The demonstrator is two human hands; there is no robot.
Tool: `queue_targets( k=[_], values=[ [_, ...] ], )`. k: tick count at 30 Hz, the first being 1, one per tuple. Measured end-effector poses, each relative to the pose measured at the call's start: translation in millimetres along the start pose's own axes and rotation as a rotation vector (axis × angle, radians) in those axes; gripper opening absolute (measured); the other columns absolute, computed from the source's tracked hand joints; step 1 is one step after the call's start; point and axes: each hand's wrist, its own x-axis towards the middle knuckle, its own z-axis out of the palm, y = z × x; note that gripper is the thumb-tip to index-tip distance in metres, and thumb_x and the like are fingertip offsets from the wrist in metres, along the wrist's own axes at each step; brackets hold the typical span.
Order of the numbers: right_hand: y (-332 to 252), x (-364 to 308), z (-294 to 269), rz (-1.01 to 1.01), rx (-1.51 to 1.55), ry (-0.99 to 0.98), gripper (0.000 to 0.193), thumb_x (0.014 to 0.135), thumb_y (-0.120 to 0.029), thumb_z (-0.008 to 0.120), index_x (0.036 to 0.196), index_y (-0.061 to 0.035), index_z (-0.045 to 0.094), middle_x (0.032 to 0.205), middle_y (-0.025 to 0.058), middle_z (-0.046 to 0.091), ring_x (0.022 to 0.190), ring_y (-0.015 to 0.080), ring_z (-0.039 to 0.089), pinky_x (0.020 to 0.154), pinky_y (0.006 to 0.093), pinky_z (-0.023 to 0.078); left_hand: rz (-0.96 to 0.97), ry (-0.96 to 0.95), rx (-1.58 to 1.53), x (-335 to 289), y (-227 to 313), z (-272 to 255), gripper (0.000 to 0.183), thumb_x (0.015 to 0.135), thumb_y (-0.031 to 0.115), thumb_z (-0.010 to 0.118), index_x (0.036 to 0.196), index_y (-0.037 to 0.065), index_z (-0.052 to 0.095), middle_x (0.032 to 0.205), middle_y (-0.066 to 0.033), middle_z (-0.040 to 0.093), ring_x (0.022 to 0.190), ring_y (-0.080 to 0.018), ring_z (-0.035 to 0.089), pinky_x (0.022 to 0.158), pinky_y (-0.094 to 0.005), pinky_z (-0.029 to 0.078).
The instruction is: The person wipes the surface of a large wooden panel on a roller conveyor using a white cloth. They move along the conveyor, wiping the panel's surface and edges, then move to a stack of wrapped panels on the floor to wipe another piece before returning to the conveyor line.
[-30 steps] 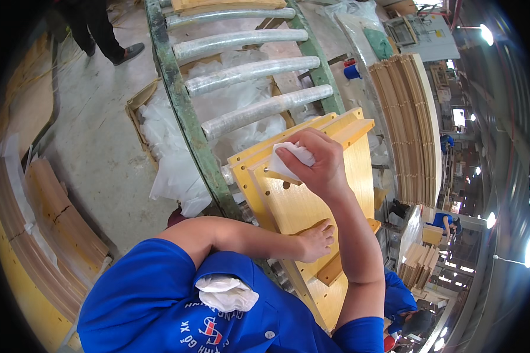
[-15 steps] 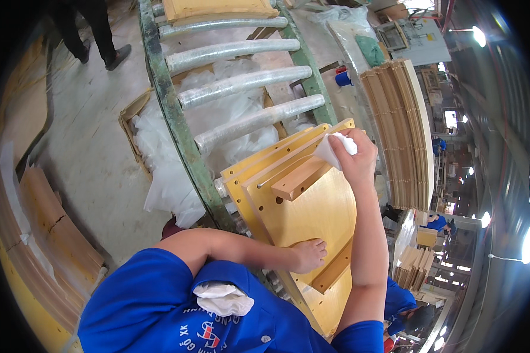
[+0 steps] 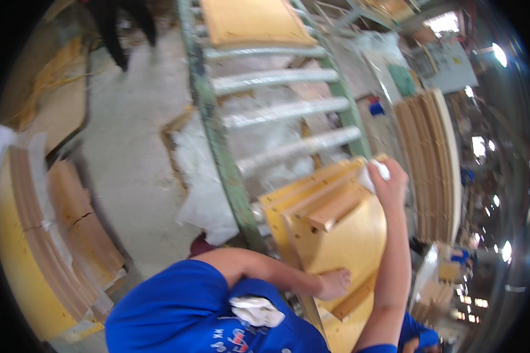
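A yellow-varnished wooden panel (image 3: 354, 246) lies in front of me, on top of at least one similar panel, with holes along its edge. Two wooden strips stick up from it: an upper strip (image 3: 338, 207) near its far end and a lower strip (image 3: 356, 299) closer to me. My left hand (image 3: 334, 283) rests on the panel between the strips, fingers lying on the surface and holding nothing. At the far right corner, my right hand (image 3: 391, 181) is closed round a white cloth (image 3: 379, 170), pressing it at the panel's edge. Part of the cloth is hidden by the fingers.
A green-framed roller conveyor (image 3: 218, 138) with wrapped rollers runs away from me, bearing another panel (image 3: 256, 23) at its far end. Stacked boards stand right (image 3: 427, 167) and left (image 3: 79, 223). Plastic sheeting (image 3: 203, 206) lies beneath the rollers. A person's dark-trousered legs (image 3: 121, 26) are far left.
The whole view has shifted, so the scene sits lower and further right. My right hand has moved the cloth towards the panel's far corner. My left hand stays on the panel.
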Motion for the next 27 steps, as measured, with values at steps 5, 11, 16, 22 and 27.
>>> queue_targets(
  k=[5, 11, 16, 22, 27],
  values=[
    [-4, 4, 4, 0.031, 0.008, -0.041, 0.021, 0.076, -0.019, 0.070, 0.077, -0.0004, 0.059, 0.072, 0.0176, 0.059, 0.066, 0.0363, 0.057, 0.060, 0.0412, 0.044, -0.004, 0.027, 0.043, -1, -3, 6, 0.026, 0.079, 0.024, 0.054, 0.095, 0.007, 0.065, 0.115, -0.0147, 0.056, 0.125, -0.0355, 0.039, 0.109, -0.0456, 0.024],
    [7, 4, 23, 0.050, -0.006, 0.005, 0.025, 0.077, -0.020, 0.069, 0.076, 0.0012, 0.057, 0.069, 0.0167, 0.058, 0.061, 0.0295, 0.056, 0.058, 0.0379, 0.044, 0.009, 0.017, 0.080, 0, -5, 9, 0.029, 0.079, 0.029, 0.055, 0.096, 0.008, 0.066, 0.115, -0.0124, 0.055, 0.124, -0.0334, 0.038, 0.107, -0.0446, 0.024],
    [24, 1, 27, 0.289, 0.253, 0.140, 0.025, 0.082, -0.021, 0.068, 0.077, 0.0011, 0.058, 0.069, 0.0095, 0.060, 0.062, 0.0168, 0.056, 0.058, 0.0326, 0.045, 0.007, 0.085, 0.087, 2, -4, 15, 0.030, 0.076, 0.032, 0.060, 0.094, 0.009, 0.068, 0.110, -0.0099, 0.058, 0.119, -0.0302, 0.042, 0.104, -0.0416, 0.028],
    [37, -3, 15, 0.546, 0.660, 0.134, 0.023, 0.083, -0.020, 0.069, 0.088, 0.0014, 0.063, 0.077, 0.0034, 0.062, 0.068, 0.0105, 0.055, 0.060, 0.0266, 0.044, -0.055, -0.041, -0.041, 3, -4, 7, 0.026, 0.079, 0.023, 0.054, 0.094, 0.007, 0.068, 0.117, -0.0137, 0.055, 0.122, -0.0349, 0.041, 0.108, -0.0441, 0.025],
    [36, 5, 9, 0.474, 0.500, 0.126, 0.025, 0.078, -0.021, 0.072, 0.071, -0.0029, 0.058, 0.063, 0.0006, 0.055, 0.058, 0.0081, 0.048, 0.052, 0.0284, 0.038, -0.006, -0.054, 0.008, -4, -9, -14, 0.031, 0.083, 0.021, 0.050, 0.105, 0.004, 0.062, 0.122, -0.0175, 0.052, 0.128, -0.0359, 0.036, 0.109, -0.0450, 0.023]
  ],
)
